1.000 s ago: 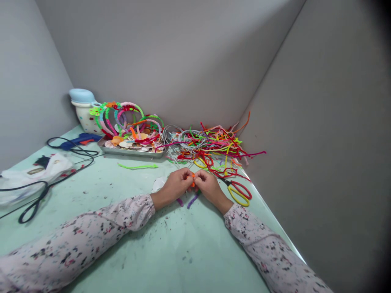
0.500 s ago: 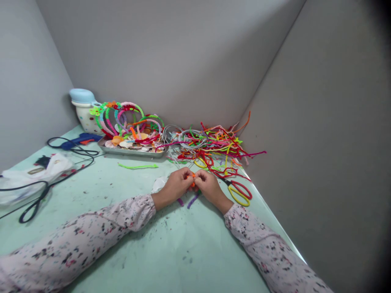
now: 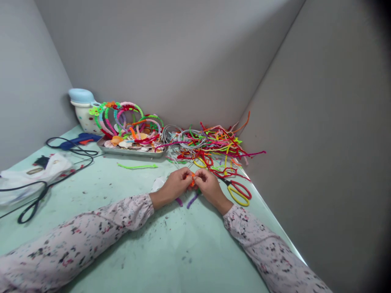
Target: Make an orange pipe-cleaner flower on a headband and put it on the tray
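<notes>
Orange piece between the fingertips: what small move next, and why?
Probably ease the right hand slightly aside while the left hand grips the orange piece: both hands pinch it at the fingertips and hide most of it, so its shape can't be checked.

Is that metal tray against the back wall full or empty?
Full: the metal tray holds a layer of shell-like pieces, with fuzzy colored hoops piled above its rim.
</notes>
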Demonstrator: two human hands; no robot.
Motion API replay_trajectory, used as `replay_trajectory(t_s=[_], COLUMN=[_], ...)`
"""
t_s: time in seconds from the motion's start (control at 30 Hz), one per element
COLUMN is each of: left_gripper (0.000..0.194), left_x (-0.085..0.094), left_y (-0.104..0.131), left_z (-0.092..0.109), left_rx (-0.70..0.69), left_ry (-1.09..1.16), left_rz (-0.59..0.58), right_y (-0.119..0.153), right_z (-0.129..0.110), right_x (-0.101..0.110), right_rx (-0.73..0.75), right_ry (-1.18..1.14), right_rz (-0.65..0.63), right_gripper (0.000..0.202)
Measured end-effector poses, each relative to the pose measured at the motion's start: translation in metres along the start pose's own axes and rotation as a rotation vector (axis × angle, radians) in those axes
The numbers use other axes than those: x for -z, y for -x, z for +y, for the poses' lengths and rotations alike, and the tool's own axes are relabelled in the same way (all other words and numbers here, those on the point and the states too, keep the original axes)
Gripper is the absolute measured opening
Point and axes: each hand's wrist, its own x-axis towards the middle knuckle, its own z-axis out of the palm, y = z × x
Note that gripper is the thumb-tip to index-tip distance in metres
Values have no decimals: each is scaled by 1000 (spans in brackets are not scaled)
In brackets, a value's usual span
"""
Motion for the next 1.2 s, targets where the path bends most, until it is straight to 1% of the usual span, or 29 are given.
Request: replay_trajectory(t_s=[0.13, 0.43, 0.67, 0.97, 1.07, 1.2], left_gripper=[11, 11, 11, 13, 11, 12], left_x=[0, -1, -1, 0, 0, -1], left_y=[1, 1, 2, 3, 3, 2], left_z=[-1, 2, 2, 3, 4, 0], left_rx=[-12, -32, -38, -36, -25, 13], left_ry=[-65, -105, -113, -96, -74, 8], left_rz=[4, 18, 26, 25, 32, 50], right_y=[0, 2, 3, 3, 3, 4], right_z=[-2, -9, -10, -9, -11, -11], right_x=[1, -1, -1, 0, 0, 0], right_rx=[62, 129, 131, 175, 182, 98], right_ry=[49, 237, 270, 332, 303, 89], right_rz=[20, 66, 65, 72, 79, 48], right_gripper=[5, 3, 4, 5, 5, 10])
